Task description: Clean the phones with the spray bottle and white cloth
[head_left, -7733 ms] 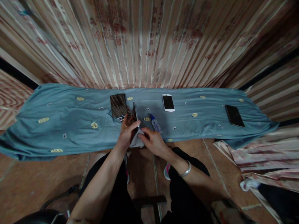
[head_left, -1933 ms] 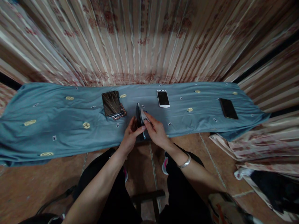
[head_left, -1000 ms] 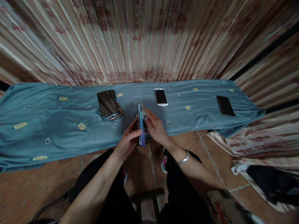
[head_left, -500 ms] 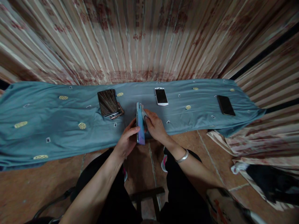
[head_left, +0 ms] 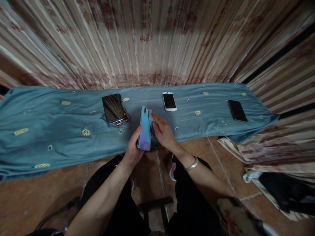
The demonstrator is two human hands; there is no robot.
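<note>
— So which way does it point?
— Your left hand [head_left: 133,149] grips the glossy blue-violet gradient phone [head_left: 144,129], back up, long axis running away from you over the blue-clothed table [head_left: 49,127]. Your right hand [head_left: 162,131] presses a grey cloth [head_left: 151,115] against it.
— How many others?
— One white phone [head_left: 169,101], one black phone [head_left: 237,110], one dark stack [head_left: 114,108].

The blue phone [head_left: 144,128] hides the left hand's fingers [head_left: 138,131].
</note>
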